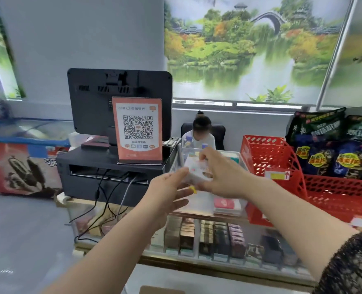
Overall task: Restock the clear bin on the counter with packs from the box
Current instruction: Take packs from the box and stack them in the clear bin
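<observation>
A white box (193,169) with small coloured print is held over the clear bin (238,205) on the glass counter. My right hand (220,172) grips the box from the right and over its top. My left hand (167,192) cups its lower left side, fingers spread. A small yellow item (193,189) shows at my left fingertips. Inside the bin lies a red pack (226,203) at the front right, with lighter packs farther back. The box's contents are hidden.
A black till screen (119,102) with an orange QR sign (138,130) stands left of the bin. Red baskets (271,160) with dark snack bags (335,153) sit to the right. A person sits behind the counter. Cables hang at the front left. Packs fill the glass case below.
</observation>
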